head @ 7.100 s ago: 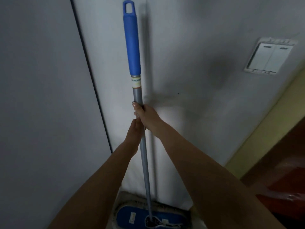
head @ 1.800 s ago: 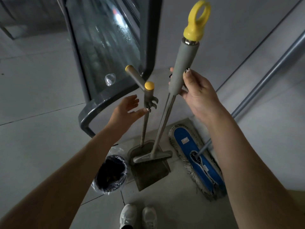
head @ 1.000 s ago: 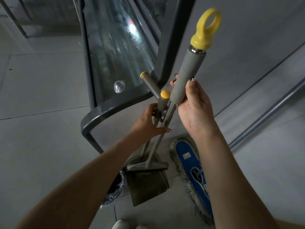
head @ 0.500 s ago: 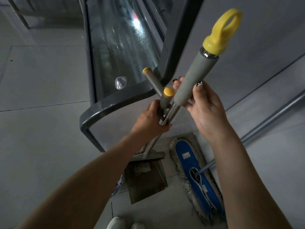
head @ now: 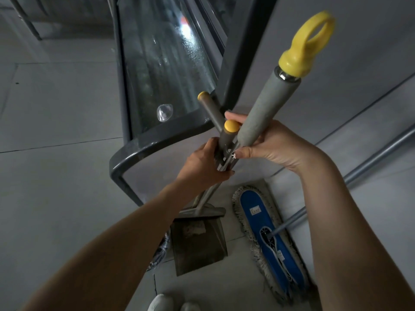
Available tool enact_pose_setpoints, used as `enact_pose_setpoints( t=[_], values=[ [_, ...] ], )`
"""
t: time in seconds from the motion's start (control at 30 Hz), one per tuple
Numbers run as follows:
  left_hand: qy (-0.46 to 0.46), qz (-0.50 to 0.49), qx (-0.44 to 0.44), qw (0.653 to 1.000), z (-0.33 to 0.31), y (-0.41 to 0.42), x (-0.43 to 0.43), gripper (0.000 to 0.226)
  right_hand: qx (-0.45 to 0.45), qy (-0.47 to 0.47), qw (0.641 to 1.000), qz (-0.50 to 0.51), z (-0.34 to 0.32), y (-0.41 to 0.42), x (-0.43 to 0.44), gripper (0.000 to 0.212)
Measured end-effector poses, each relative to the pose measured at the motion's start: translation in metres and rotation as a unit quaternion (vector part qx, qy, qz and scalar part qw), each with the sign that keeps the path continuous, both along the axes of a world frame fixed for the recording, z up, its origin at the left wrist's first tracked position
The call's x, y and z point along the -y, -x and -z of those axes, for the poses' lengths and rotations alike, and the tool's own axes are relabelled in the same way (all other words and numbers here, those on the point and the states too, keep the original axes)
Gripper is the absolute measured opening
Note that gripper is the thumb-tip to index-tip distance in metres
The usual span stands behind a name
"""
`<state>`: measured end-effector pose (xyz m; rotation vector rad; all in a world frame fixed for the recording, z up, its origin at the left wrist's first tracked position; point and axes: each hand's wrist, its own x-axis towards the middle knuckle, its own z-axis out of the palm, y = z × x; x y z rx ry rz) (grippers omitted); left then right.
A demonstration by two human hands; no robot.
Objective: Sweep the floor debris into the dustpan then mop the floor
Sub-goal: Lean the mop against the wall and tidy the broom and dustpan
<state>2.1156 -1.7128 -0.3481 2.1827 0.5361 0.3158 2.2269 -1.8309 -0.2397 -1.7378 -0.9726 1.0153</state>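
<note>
My right hand (head: 272, 145) grips the grey foam handle of the broom (head: 267, 108), which ends in a yellow ring. My left hand (head: 202, 163) is wrapped round the shaft of the dustpan handle (head: 225, 136) just below its yellow cap, at the clip joining the two poles. The metal dustpan (head: 197, 245) hangs below with the broom head (head: 202, 212) across its top. A blue flat mop (head: 269, 236) with a grey fringe lies on the floor to the right, its metal pole (head: 368, 162) leaning up to the right.
A dark-framed glass door (head: 166, 70) stands open right behind the handles. A bin with a plastic liner (head: 160, 250) peeks out left of the dustpan. My white shoes (head: 173, 304) are at the bottom edge. Grey floor tiles (head: 56, 176) spread to the left, a grey wall (head: 359, 52) to the right.
Earlier both hands held the mop pole at the wall. Since then my right hand took the broom handle and my left hand closed round the dustpan handle; both poles now tilt further right.
</note>
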Motion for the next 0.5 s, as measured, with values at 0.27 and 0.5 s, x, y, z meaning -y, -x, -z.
enact_pose_setpoints(
  t=[0.27, 0.5],
  values=[
    [-0.036, 0.009, 0.007, 0.999, -0.0035, 0.0033, 0.0003, 0.07, 0.016, -0.015, 1.0, 0.005, 0.0017, -0.0026, -0.0012, 0.068],
    [-0.086, 0.015, 0.008, 0.996, -0.0056, 0.0046, 0.0006, 0.067, 0.064, 0.007, 0.998, -0.011, -0.0032, -0.002, -0.0016, 0.068]
  ],
)
